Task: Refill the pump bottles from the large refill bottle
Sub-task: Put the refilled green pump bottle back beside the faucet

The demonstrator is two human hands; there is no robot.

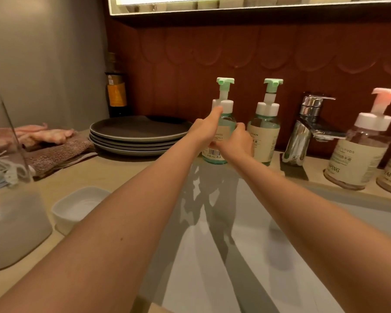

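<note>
counter, left hand, right hand (both holding bottle)

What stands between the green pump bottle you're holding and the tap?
The second green pump bottle stands upright between the held bottle and the tap, as the head view shows.

A washroom — white basin, chrome tap, mirror above, soap pump bottles.

The counter bears a pump bottle between left hand and right hand, with a second bottle just right. Plates and towels lie left of the hands, and a faucet stands farther right.
</note>
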